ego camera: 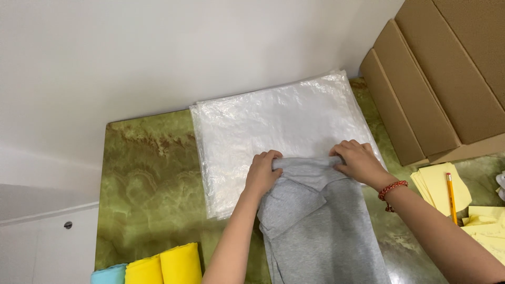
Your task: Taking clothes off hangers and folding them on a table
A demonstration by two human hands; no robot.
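A grey garment (321, 226) lies lengthwise on the green marbled table (147, 173), its far end overlapping a stack of clear plastic bags (273, 121). My left hand (261, 172) grips the garment's far left corner. My right hand (357, 160), with a red bead bracelet at the wrist, grips the far right corner. Both hands pinch the folded top edge of the cloth, which rests on the plastic.
Brown cardboard boxes (436, 79) stand at the right against the white wall. Yellow paper slips (439, 184) with a pencil (451, 190) lie at the right edge. Rolled yellow cloths (163, 265) and a light blue one (108, 274) sit at the near left.
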